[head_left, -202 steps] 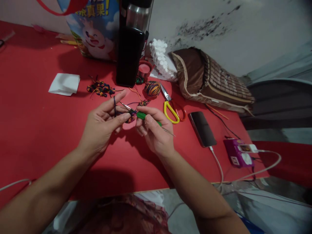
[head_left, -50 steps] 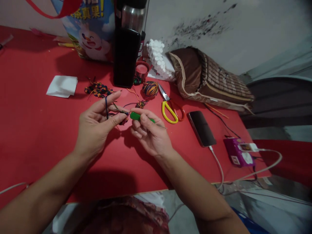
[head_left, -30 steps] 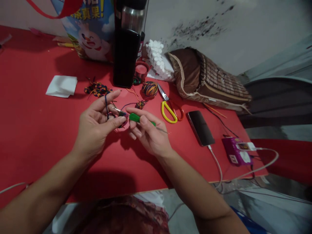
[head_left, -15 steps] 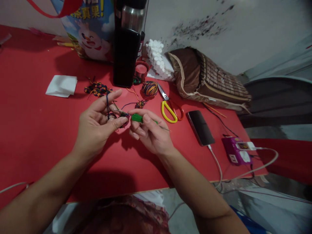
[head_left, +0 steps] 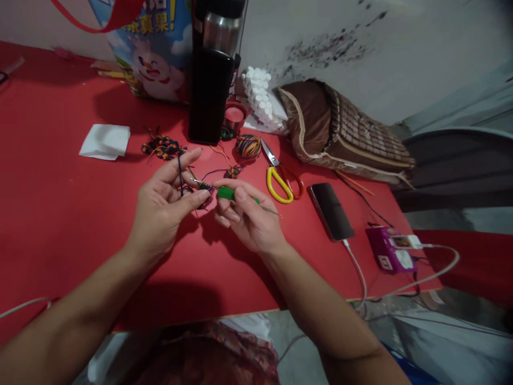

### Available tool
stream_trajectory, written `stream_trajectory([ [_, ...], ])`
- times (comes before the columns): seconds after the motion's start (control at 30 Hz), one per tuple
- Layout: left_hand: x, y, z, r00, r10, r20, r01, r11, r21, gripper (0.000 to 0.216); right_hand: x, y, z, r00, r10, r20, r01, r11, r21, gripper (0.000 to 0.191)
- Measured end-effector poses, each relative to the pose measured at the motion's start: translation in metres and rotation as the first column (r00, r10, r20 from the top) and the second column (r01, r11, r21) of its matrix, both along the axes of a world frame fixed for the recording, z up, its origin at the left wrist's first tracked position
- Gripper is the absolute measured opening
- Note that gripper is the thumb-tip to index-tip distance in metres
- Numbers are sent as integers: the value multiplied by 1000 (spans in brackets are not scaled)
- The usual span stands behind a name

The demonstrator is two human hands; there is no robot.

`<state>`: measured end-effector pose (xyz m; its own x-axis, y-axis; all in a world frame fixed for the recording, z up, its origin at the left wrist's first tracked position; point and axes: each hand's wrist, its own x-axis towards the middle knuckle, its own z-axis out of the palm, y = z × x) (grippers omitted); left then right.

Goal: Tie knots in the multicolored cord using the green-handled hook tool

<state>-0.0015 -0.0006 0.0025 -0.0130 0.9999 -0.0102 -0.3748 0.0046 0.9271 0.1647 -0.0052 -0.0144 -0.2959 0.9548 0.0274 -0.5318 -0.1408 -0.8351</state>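
Observation:
My left hand [head_left: 162,208] pinches a small dark, multicoloured crochet piece [head_left: 206,199] between thumb and fingers. A strand of dark blue yarn [head_left: 180,174] runs over its raised index finger. In my right hand [head_left: 250,219] is a crochet hook with a green handle [head_left: 226,193], held much like a pen. The hook's metal shaft reaches left along the top edge of the piece; whether it passes through a stitch is too small to tell. Just beyond my hands lie a multicoloured yarn ball [head_left: 247,146] and a small yarn bundle [head_left: 232,171].
Yellow-and-red-handled scissors [head_left: 279,184] and a charging phone [head_left: 331,211] lie to the right, near a purple box [head_left: 388,248]. Behind stand a black phone [head_left: 211,96], a bottle [head_left: 222,32] and a printed bag [head_left: 156,64]. A folded tissue [head_left: 105,141] and knotted yarn [head_left: 164,147] lie left.
The whole scene has shifted slightly right in view. Both hands keep nearly the same pose, with the hook still at the crochet piece.

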Motion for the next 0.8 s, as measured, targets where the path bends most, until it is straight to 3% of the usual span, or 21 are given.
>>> stream_trajectory([
  [0.23, 2, -2, 3, 1000, -11, -28, 11, 1000, 5, 58, -2, -2, -1, 999, -48, -1, 48, 998, 36, 24],
  [0.4, 3, 0, 2, 999, -32, -17, 32, 999, 8, 63, -1, -1, -3, 998, -66, 1, 66, 998, -12, 27],
  [0.63, 4, 3, -3, 994, -102, -29, 103, 995, 7, 69, -7, -2, -4, 989, -42, -139, 36, 998, -44, 22],
  [0.8, 2, 2, -1, 997, -46, -56, 44, 998, -45, 66, -10, -5, -3, 988, -3, -154, -13, 994, -105, 23],
])
